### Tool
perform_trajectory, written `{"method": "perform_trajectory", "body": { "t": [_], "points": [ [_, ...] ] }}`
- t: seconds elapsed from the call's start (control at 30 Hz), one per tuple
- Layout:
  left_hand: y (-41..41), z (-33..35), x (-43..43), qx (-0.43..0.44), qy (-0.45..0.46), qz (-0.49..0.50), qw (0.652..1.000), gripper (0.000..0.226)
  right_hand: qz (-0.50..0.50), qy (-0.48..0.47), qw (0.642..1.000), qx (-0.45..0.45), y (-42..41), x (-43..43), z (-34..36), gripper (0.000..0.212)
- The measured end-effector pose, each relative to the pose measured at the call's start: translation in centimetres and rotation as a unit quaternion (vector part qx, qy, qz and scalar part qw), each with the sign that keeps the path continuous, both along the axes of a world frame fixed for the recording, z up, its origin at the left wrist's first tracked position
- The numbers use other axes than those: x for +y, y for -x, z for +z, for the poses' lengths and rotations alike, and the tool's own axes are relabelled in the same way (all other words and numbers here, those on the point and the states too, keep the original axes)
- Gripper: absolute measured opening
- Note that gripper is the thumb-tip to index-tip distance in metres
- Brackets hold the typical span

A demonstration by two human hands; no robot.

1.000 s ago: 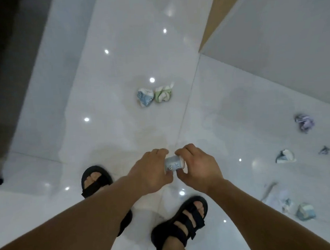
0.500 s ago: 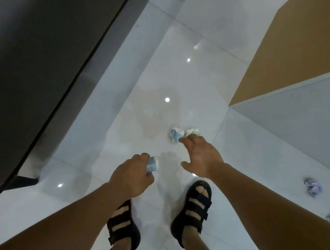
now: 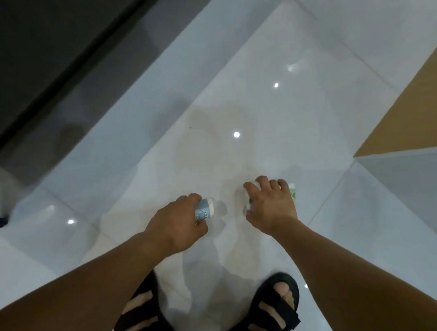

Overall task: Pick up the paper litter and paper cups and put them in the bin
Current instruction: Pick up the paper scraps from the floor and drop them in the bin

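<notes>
My left hand (image 3: 176,223) grips a small light-blue paper cup (image 3: 205,211) held sideways just above the white tiled floor. My right hand (image 3: 271,205) reaches down with spread fingers over two crumpled cups on the floor. It covers most of both. A green-printed crumpled cup (image 3: 292,193) peeks out past its little finger. A white scrap of the other crumpled cup (image 3: 248,209) shows between thumb and forefinger. No bin is in view.
My two feet in black sandals (image 3: 270,313) stand on the glossy floor close below the hands. A dark panel (image 3: 39,61) runs along the upper left. A tan wall (image 3: 413,107) and a grey surface (image 3: 417,178) close off the right.
The right hand let go of the blue cup, which stays in the left hand. I stepped toward the two crumpled cups, and the right hand dropped onto them.
</notes>
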State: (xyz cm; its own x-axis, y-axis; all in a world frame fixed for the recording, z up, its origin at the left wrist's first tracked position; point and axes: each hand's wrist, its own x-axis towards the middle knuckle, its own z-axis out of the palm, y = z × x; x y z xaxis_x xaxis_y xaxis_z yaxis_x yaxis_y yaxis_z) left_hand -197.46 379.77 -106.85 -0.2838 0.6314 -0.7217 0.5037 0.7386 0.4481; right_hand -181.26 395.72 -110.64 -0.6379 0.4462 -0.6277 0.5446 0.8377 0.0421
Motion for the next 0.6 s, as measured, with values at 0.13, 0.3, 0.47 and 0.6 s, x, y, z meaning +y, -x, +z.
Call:
{"method": "perform_trajectory", "body": {
  "t": [0.13,0.3,0.47,0.6],
  "points": [
    [0.1,6.8,-3.1,0.009,0.007,0.039,0.999,0.023,0.048,0.048,0.997,0.02,1.1,-2.8,8.3,0.061],
    [0.5,20.8,-6.5,0.04,0.003,0.102,0.994,0.029,0.098,0.08,0.991,0.039,3.9,-5.8,23.5,0.065],
    [0.2,35.7,-11.9,0.07,0.0,0.187,0.98,0.026,0.164,0.093,0.98,0.063,6.3,-8.8,39.3,0.066],
    [-1.4,45.9,-16.9,0.097,-0.02,0.299,0.949,0.041,0.228,0.101,0.966,0.068,7.4,-12.7,49.8,0.065]
  ]
}}
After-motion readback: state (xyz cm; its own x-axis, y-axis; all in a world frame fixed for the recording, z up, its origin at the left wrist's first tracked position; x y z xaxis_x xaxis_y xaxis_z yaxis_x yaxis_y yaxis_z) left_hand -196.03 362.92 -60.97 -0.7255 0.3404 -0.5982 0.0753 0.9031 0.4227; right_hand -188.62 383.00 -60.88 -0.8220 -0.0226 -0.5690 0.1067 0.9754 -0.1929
